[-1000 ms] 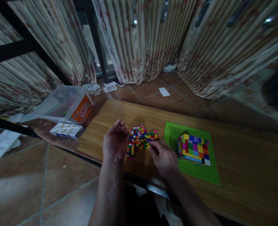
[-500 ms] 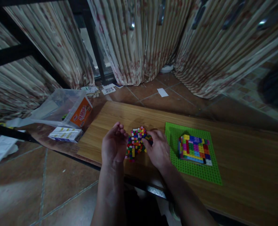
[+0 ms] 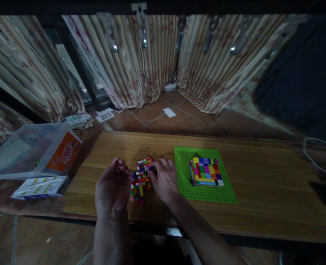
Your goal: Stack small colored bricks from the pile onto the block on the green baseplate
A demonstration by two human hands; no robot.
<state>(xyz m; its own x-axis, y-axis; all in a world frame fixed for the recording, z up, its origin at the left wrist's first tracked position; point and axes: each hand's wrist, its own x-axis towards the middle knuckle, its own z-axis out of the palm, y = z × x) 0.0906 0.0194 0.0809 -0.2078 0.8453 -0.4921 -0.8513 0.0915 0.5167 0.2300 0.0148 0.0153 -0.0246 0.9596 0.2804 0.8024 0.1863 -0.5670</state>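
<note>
A pile of small loose toy bricks (image 3: pixel 141 180) in many colours lies on the wooden table between my hands. My left hand (image 3: pixel 114 186) is palm up at the pile's left side, loosely cupped, and no brick shows in the palm. At the pile's right edge is my right hand (image 3: pixel 164 178), palm down, with thumb and forefinger apart over the bricks. Its other fingertips are partly hidden. Right of that hand, a green baseplate (image 3: pixel 183 176) carries a block-shaped multicoloured brick build (image 3: pixel 206 171).
A clear plastic box (image 3: pixel 27 147) with an orange label stands at the left, a white carton (image 3: pixel 40 187) in front of it. The wooden table (image 3: pixel 262 176) stretches right. Curtains (image 3: pixel 152 66) hang behind; a white cable (image 3: pixel 314 162) and dark fabric (image 3: pixel 303 81) are at the right.
The view has turned, so the table and its things sit further left in the picture. Both hands stay beside the loose bricks in much the same pose.
</note>
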